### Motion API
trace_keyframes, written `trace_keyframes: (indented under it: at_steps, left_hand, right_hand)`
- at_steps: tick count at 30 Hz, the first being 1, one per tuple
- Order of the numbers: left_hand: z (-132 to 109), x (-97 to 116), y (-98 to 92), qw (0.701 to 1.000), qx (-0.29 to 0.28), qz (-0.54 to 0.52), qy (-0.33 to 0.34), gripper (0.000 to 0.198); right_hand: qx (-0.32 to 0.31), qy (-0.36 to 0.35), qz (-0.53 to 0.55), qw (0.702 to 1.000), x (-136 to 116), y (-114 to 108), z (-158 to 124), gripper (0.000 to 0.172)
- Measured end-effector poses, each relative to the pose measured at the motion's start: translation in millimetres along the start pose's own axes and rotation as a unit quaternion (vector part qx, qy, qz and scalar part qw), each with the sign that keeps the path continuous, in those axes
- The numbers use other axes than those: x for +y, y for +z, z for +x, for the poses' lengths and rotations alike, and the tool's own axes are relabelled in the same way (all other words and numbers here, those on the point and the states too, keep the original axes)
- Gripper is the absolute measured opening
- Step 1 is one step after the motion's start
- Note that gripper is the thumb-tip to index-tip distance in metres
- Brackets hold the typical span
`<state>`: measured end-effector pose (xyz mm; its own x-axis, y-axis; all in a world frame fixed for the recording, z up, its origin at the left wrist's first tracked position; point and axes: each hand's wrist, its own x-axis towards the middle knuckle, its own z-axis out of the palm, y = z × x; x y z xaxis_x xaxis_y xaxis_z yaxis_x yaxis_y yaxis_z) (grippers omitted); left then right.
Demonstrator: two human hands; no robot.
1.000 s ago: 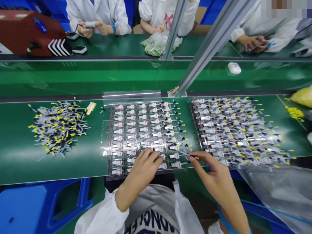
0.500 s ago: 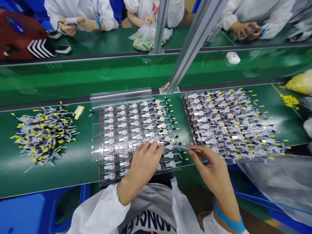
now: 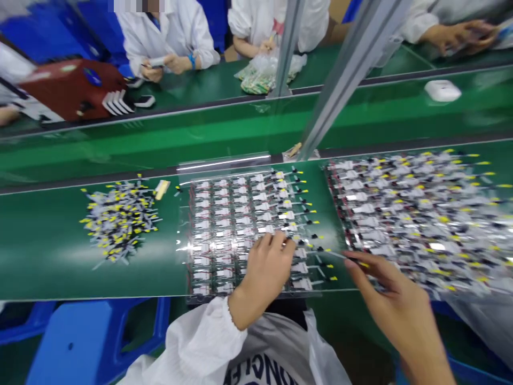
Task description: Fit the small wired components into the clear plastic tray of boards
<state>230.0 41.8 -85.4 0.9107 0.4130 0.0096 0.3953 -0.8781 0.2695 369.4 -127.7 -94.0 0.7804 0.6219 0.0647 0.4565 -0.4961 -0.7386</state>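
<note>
My left hand (image 3: 267, 270) rests over the clear plastic tray (image 3: 185, 275), its fingers curled down on the white parts in the fourth and fifth columns. What its fingertips press or pinch is hidden. Between thumb and forefinger, my right hand (image 3: 390, 286) pinches a thin grey strip (image 3: 335, 254) with a black and yellow end, just right of the tray. Similar yellow-tipped strips stick out from the tray's right column. White parts with thin red wires fill the tray in rows.
A heap of grey strips with yellow and black ends (image 3: 120, 219) lies at the left. At the right is a second filled tray (image 3: 372, 208). A metal post (image 3: 336, 80) and a clear screen stand behind the trays. Co-workers sit across the bench. A blue stool (image 3: 72, 337) is below.
The view has swung left, so the bench and trays appear farther right. My right hand still pinches the strip beside the tray, and my left hand stays over the tray.
</note>
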Motion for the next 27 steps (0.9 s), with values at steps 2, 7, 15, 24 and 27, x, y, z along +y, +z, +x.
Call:
trace_keyframes:
  at_steps: [2,7,15,24,27]
  left_hand:
    - [-12,-4,-13.8,0.999,0.027,-0.036,-0.003,0.018]
    - [-77,-64,-50.0,0.973,0.136,-0.135,-0.126,0.021]
    - [-121,-236,-52.8,0.903,0.205,0.033,-0.377,0.028]
    - [-91,-126,-53.0,0.993,0.096,-0.059,-0.031,0.034]
    - [-80,-76,-35.7,0.99,-0.04,-0.042,0.126,0.043]
  right_hand:
    - [0.011,0.001,-0.012,1.0,-2,-1,0,0.04]
    - [-0.005,-0.03,0.003,1.0,-8,4,1,0.036]
    - [-0.019,-0.057,0.005,0.998,-16,17,3,0.04]
    - [0.001,0.002,0.024,1.0,-15,13,-9,0.033]
    - [-0.01,0.012,0.039,0.999,-14,14,-10,0.031]
